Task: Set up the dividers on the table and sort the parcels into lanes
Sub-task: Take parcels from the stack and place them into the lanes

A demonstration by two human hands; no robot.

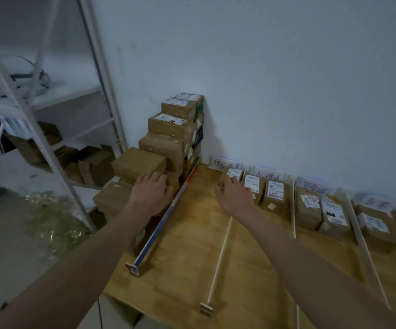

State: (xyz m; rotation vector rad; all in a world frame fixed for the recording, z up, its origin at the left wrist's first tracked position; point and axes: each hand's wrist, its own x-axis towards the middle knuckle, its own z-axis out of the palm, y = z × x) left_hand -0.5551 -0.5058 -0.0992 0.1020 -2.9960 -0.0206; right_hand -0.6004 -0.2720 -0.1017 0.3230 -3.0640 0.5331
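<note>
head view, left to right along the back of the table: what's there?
Metal shelf rack → stepped stack of parcels → left hand → colored divider → right hand → thin white divider → labelled parcels.

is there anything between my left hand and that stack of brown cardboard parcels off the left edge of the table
Nothing visible. The left hand already rests on the lowest brown cardboard parcel of the stepped stack, left of the tall blue-and-red edged divider. That divider stands between the stack and the wooden table's lanes, so a parcel must go over it.
</note>
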